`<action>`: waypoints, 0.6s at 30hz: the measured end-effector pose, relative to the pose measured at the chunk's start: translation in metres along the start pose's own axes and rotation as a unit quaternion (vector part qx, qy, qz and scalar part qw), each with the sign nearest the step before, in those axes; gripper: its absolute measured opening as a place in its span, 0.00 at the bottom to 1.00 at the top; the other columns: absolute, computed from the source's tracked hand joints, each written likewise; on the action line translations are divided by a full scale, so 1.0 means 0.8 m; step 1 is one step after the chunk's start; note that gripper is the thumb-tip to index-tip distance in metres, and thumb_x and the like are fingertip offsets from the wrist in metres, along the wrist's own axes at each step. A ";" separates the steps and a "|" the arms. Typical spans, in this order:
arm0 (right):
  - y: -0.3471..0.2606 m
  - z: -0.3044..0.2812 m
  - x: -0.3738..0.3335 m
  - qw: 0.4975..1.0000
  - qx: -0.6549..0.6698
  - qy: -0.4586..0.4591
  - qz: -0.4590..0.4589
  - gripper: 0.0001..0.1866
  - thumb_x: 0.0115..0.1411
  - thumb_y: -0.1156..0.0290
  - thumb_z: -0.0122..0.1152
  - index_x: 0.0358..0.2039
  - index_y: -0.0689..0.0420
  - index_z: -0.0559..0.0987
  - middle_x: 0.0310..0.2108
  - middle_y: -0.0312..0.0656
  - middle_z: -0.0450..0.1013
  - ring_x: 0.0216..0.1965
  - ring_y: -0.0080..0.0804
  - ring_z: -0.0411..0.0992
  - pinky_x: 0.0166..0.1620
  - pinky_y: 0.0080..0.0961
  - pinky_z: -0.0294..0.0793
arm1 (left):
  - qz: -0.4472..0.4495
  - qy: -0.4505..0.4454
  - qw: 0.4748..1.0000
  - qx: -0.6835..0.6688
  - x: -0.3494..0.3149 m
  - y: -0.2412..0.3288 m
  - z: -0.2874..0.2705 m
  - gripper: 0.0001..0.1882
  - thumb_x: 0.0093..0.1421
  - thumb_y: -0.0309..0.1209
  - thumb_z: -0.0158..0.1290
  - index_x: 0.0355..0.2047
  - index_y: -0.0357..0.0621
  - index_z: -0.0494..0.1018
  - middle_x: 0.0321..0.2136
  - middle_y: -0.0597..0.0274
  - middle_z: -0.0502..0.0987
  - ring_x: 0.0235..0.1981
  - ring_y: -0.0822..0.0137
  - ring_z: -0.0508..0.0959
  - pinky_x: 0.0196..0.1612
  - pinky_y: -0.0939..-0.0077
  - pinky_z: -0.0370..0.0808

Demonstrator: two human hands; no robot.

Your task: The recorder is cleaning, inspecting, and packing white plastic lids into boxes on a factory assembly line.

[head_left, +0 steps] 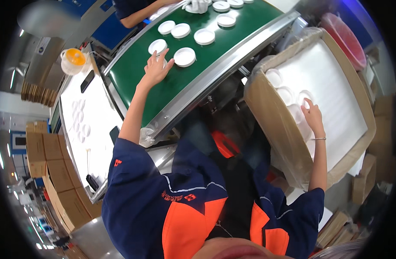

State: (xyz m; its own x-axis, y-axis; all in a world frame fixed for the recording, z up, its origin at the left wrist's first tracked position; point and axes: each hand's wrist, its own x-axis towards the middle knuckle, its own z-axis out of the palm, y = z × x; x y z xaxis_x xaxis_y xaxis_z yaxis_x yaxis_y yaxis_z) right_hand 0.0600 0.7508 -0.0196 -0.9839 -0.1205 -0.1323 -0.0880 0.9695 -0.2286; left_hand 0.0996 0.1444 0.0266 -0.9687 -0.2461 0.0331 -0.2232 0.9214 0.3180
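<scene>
My left hand (156,70) is over the green conveyor belt (133,82), its fingers spread on and around a white round lid that the hand partly hides. Close by on the belt lie another white lid (184,57) and one more (157,46), with several others farther along. On the right, my right hand (312,116) reaches into a plastic-lined cardboard box (267,108). Its bent fingers hold the edge of a white round lid (306,95). More white lids (285,95) sit in a row along the box's left side, on a white sheet (331,77).
Across the belt, a co-worker's gloved hand (198,6) is near more lids. To the left, a bright white table (98,112) bears small round pieces and a dark phone (87,81). Cardboard boxes (59,172) are stacked beyond it. A pink basin (342,41) stands behind the box.
</scene>
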 end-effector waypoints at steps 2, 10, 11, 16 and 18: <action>0.000 0.003 0.024 1.000 0.022 0.006 -0.007 0.24 0.61 0.54 0.54 0.57 0.45 0.70 0.35 0.57 0.71 0.36 0.51 0.73 0.43 0.41 0.72 | -0.012 0.014 1.000 0.007 0.004 -0.019 -0.002 0.33 0.61 0.59 0.44 0.64 0.65 0.57 0.64 0.37 0.50 0.65 0.38 0.51 0.59 0.35 0.52; -0.026 0.001 0.090 0.998 0.051 0.026 0.023 0.20 0.60 0.57 0.55 0.52 0.46 0.75 0.25 0.51 0.72 0.28 0.45 0.73 0.37 0.40 0.72 | -0.048 0.049 0.989 0.130 0.025 0.018 0.006 0.36 0.58 0.56 0.49 0.63 0.55 0.58 0.62 0.39 0.56 0.62 0.37 0.57 0.56 0.34 0.58; -0.032 0.001 0.089 0.998 0.062 0.025 0.006 0.18 0.59 0.58 0.56 0.49 0.47 0.76 0.21 0.48 0.71 0.25 0.42 0.72 0.34 0.39 0.71 | -0.060 0.037 0.989 0.126 0.028 0.024 0.008 0.36 0.58 0.54 0.50 0.63 0.54 0.58 0.62 0.40 0.57 0.61 0.38 0.58 0.56 0.37 0.59; -0.043 0.017 0.076 0.988 0.142 -0.029 -0.060 0.14 0.58 0.60 0.57 0.42 0.52 0.77 0.16 0.42 0.68 0.21 0.36 0.68 0.28 0.37 0.66 | 0.011 0.101 0.994 0.040 0.058 -0.006 0.038 0.35 0.56 0.44 0.54 0.62 0.50 0.59 0.54 0.39 0.66 0.54 0.37 0.65 0.56 0.47 0.64; -0.050 0.016 0.068 0.988 0.091 0.032 -0.122 0.12 0.58 0.60 0.58 0.38 0.53 0.76 0.14 0.41 0.66 0.20 0.37 0.67 0.27 0.35 0.64 | 0.010 0.094 0.995 0.041 0.059 -0.005 0.036 0.34 0.55 0.42 0.55 0.61 0.49 0.60 0.50 0.39 0.69 0.51 0.37 0.67 0.55 0.50 0.66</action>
State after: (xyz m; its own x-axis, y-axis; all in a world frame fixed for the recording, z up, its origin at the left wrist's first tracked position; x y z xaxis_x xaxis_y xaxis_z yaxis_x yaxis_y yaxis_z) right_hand 0.0122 0.7031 -0.0300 -0.9452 -0.3263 0.0085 -0.3001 0.8584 -0.4160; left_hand 0.0516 0.1381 -0.0002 -0.9372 -0.2724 0.2179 -0.2200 0.9464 0.2367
